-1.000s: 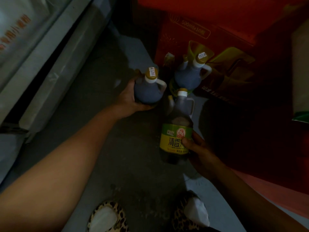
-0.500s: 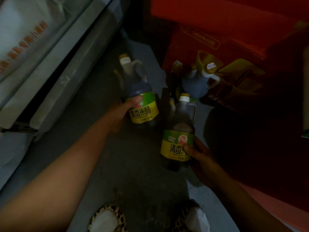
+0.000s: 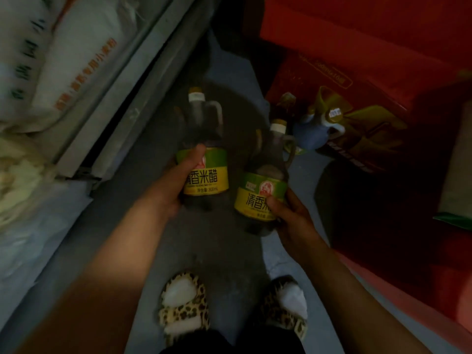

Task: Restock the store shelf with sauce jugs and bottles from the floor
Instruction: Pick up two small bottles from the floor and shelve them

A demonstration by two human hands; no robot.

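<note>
1. A single head-worn view looks steeply down at the floor [image 3: 224, 251], from above the person's own slippers [image 3: 184, 312].
2. It faces forward along the aisle, shelf edge [image 3: 109, 118] at left, red carton [image 3: 383, 123] at right.
3. It sits close: both forearms fill the lower frame.
4. No second view shares the scene.

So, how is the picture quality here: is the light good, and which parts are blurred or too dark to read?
Head view: dim overall. The labels on the left jug and right jug stay readable; the sacks at left are motion-blurred; the red carton sinks into shadow; the blue jug on the floor is soft.
</note>
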